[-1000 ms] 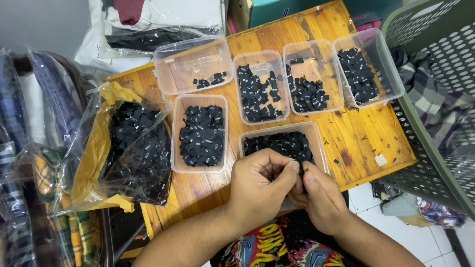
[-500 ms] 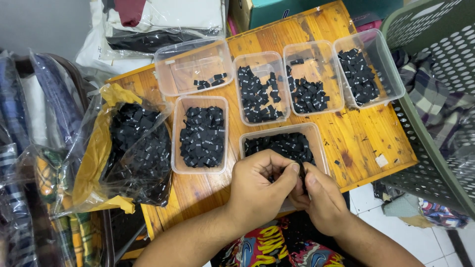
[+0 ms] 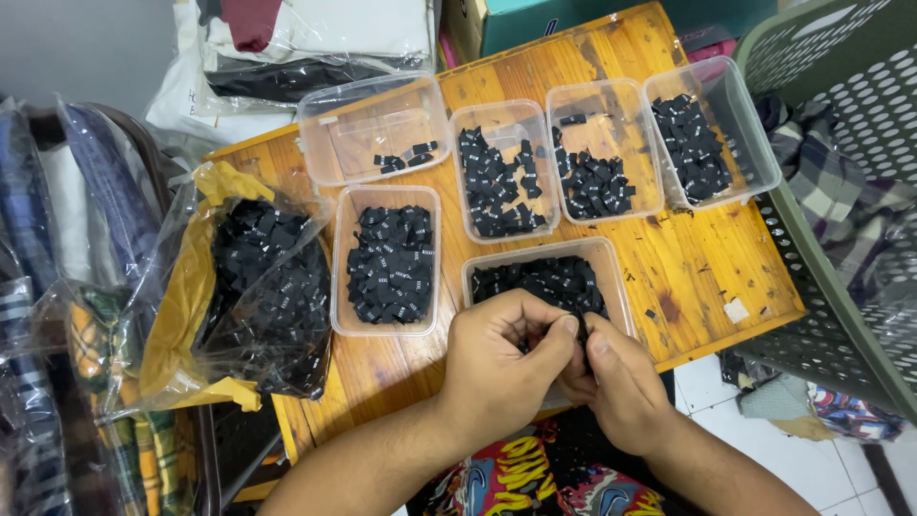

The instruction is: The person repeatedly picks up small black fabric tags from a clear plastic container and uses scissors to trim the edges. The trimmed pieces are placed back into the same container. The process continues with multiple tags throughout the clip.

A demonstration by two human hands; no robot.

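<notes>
Little has shifted since the earlier frame: a small black label [image 3: 579,336] is pinched between left hand [image 3: 501,368] and right hand [image 3: 621,382], best separated over the near container [image 3: 611,263].

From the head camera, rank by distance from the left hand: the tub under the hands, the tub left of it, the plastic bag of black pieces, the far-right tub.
From the left hand:
1. Tub under the hands, directly beneath.
2. Tub left of it, just up-left.
3. Plastic bag, far left.
4. Far-right tub, top right.
</notes>
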